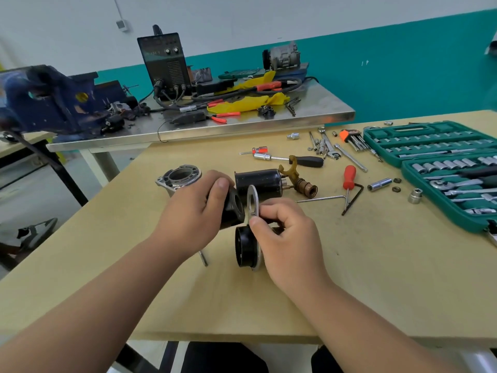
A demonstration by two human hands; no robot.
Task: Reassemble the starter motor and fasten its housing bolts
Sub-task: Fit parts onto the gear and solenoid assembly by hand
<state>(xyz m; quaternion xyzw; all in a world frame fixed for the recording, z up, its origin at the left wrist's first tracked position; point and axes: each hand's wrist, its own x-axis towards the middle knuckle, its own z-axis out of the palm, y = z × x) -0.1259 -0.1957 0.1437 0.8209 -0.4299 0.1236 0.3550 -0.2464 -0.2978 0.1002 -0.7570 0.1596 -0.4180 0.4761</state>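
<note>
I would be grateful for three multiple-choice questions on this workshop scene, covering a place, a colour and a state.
1. Where does the green socket case lie?
A. on the right side of the wooden table
B. on the floor
C. on a chair

2. What colour is the vise?
A. red
B. blue
C. yellow

3. What is the right hand doing?
A. resting flat
B. gripping a wrench
C. pinching a silver plate

Answers:
1 A, it lies open at the table's right edge.
2 B, its body is dark blue.
3 C, thumb and fingers pinch the plate's lower edge.
</note>
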